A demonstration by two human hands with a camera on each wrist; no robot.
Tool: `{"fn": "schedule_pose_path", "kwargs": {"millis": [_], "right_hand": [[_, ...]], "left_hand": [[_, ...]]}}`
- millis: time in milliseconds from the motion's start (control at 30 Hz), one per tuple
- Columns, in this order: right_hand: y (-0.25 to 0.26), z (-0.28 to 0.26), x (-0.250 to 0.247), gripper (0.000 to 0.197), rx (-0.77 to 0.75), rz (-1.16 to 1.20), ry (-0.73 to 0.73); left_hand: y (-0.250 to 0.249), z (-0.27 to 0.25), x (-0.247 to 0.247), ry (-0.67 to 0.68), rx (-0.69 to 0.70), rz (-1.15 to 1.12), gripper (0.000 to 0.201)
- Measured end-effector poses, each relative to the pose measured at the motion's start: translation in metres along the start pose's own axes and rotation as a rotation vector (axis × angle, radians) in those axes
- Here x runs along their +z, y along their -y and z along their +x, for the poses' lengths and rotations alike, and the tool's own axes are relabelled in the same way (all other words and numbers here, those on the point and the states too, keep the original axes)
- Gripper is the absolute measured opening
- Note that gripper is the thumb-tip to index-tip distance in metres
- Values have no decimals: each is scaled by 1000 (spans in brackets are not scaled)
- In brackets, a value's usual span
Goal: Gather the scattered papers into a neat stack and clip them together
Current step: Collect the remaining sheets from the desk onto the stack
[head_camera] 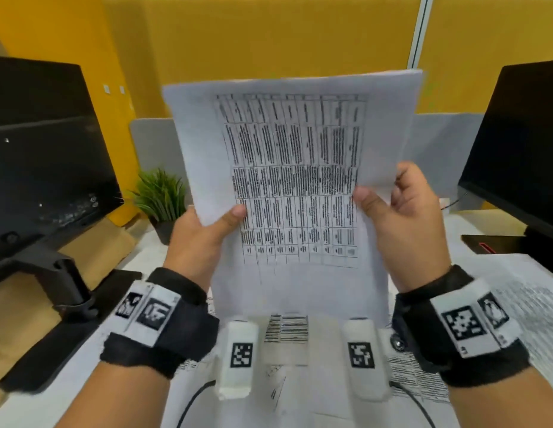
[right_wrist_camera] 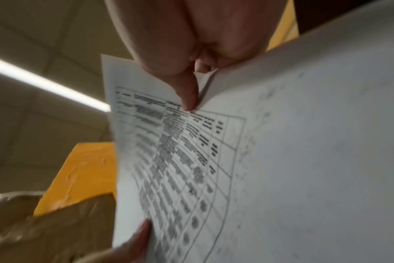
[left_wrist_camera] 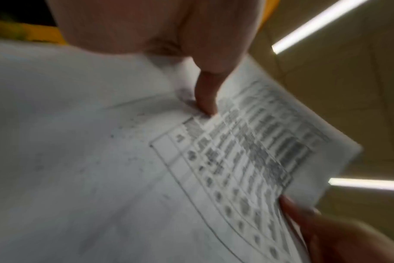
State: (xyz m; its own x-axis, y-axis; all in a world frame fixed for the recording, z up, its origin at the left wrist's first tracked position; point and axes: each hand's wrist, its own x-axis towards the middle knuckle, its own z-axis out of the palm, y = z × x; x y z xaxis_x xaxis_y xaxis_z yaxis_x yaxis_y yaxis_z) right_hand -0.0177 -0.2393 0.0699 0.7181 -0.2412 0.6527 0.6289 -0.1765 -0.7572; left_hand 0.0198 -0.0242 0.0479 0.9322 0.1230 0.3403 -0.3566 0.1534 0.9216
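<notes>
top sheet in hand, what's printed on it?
A black gridded table on the white sheet; head view.

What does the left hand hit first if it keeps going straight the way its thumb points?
Probably the right hand: the left hand thumb points across the held papers toward it. Depth is unclear.

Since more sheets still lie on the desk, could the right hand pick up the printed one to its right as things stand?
Probably not yet: the right hand pinches the held papers, so it is occupied, though nothing covers the printed sheet.

The printed sheet's [head_camera: 293, 180] table text is too blurred to read.
</notes>
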Motion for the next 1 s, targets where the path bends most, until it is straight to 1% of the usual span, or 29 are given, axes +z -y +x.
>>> {"fn": "schedule_pose_path", "kwargs": {"millis": [33,100,167,233,333,367,433,467,500,567,600,667,700,767,800,867,933,1000], "right_hand": [[-1,-4,6,22,-5,-23,-19],[-7,-15,17,22,-6,-104,-44],[-17,-28,27,20,24,-157,-50],[-34,-41,32,25,156,-155,3],[-59,-55,32,29,382,-243,154],[-64,-55,29,33,417,-285,204],[-69,-48,21,41,433,-359,340],[-70,-42,16,44,418,-423,457],[-72,-37,11,49,375,-545,622],[-74,-29,4,60,206,-882,1018],[-76,-29,4,65,117,-1003,1195],[-79,-32,4,69,-27,-1107,1478],[-80,-34,4,69,-81,-1125,1574],[-84,-38,5,69,-160,-1154,1703],[-86,-39,6,69,-183,-1171,1731],[-91,-39,10,68,-189,-1199,1740],[-94,-35,16,63,-160,-1234,1737],[-97,-31,20,58,-186,-1250,1761]], "left_hand": [[3,-1,3,-71,47,46,24],[8,-4,11,-179,132,115,15],[20,-11,17,-188,149,159,15],[39,-16,16,-165,76,206,17],[65,-19,7,-185,-108,278,17],[68,-18,3,-211,-143,318,13],[65,-12,-11,-286,-147,413,6],[60,-8,-20,-325,-135,442,9],[54,-3,-32,-367,-116,457,17],[37,6,-57,-443,-70,507,31],[28,10,-70,-472,-50,543,33],[11,16,-96,-511,2,612,31],[2,18,-108,-526,30,648,30],[-10,20,-131,-556,50,695,30],[-14,19,-140,-566,52,707,29],[-21,15,-154,-585,46,708,26],[-23,11,-166,-606,58,692,25],[-25,8,-174,-628,65,680,21]]}}
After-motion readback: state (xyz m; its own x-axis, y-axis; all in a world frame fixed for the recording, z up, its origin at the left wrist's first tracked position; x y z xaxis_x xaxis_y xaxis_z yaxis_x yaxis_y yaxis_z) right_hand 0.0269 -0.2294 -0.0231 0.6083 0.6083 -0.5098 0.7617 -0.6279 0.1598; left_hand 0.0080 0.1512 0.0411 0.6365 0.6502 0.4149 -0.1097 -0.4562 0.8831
